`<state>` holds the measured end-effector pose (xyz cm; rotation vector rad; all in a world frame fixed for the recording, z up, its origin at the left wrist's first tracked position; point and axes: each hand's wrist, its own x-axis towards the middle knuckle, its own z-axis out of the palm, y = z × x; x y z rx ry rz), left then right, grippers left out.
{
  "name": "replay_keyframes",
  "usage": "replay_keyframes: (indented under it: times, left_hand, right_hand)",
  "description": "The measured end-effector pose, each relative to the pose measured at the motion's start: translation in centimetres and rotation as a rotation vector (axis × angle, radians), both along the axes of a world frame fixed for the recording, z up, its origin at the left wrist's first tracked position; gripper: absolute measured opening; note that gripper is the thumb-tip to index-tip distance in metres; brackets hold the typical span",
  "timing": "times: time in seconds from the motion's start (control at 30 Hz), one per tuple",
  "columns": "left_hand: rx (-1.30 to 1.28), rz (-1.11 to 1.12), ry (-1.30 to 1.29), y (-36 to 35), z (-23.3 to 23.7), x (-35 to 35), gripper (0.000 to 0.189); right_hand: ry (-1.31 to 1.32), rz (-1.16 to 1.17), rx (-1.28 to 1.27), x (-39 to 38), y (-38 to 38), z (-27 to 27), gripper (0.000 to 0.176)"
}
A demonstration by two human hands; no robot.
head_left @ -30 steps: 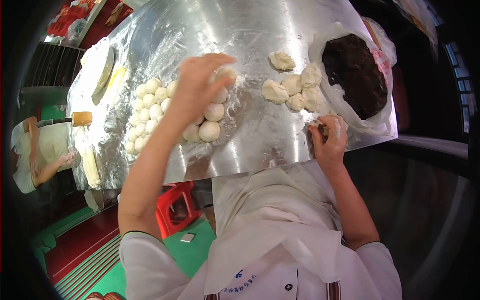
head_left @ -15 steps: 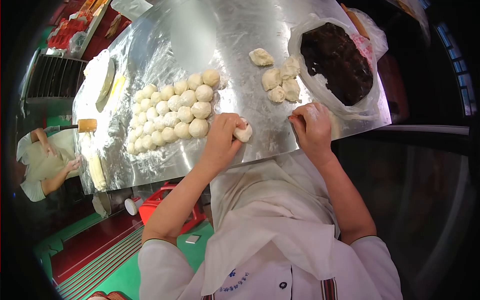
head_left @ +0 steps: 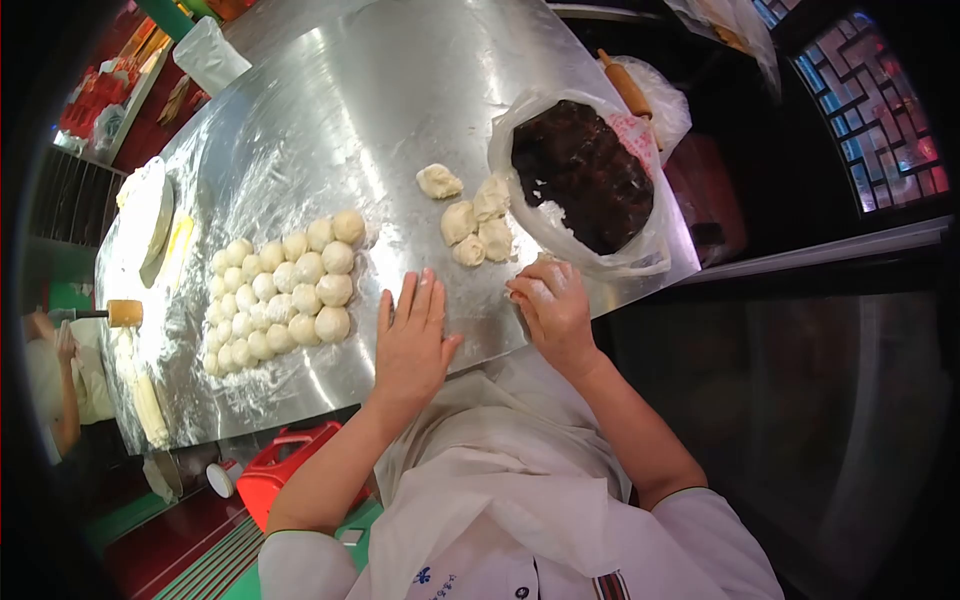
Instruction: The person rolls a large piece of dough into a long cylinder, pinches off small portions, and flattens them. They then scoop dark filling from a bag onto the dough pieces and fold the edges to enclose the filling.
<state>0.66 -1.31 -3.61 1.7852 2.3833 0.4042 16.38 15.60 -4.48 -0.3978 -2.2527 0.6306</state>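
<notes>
My left hand [head_left: 412, 340] lies palm down on the steel table with its fingers stretched out. Whatever is beneath its palm is hidden. To its left, round dough balls [head_left: 283, 305] sit in neat rows. My right hand [head_left: 556, 312] is closed in a pinch by the table's front edge, and what its fingertips hold, if anything, I cannot make out. Just beyond it are several rough dough pieces [head_left: 475, 228], one lying apart from the cluster. A bag of dark filling [head_left: 585, 175] stands to the right of them, its plastic rim folded open.
Flour dusts the steel table [head_left: 400, 90]. A rolling pin [head_left: 626, 85] rests behind the filling bag. At the far left are a large dough slab [head_left: 150, 220], a wooden-handled tool [head_left: 124, 313] and a dough strip [head_left: 150, 410]. Another person [head_left: 65, 370] stands beyond that edge.
My left hand has gone from curling round a filled dough ball to lying flat on the table, and the ball is out of sight. My right hand stays pinched. The view has swung right.
</notes>
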Motion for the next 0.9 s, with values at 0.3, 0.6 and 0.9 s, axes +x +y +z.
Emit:
replay_keyframes:
  times: [0.3,0.6,0.9]
  left_hand:
    - [0.027,0.063,-0.147,0.9,1.5,-1.4,0.059]
    - [0.091,0.131,-0.288,-2.5,2.5,-0.9,0.056]
    - [0.126,0.383,-0.689,-3.4,4.0,0.1,0.026]
  right_hand:
    - [-0.066,-0.246,-0.002,0.6,7.6,4.1,0.010]
    - [-0.424,-0.242,-0.018,2.0,15.1,8.4,0.031]
    - [-1.017,-0.376,0.180,-2.0,15.0,7.5,0.047]
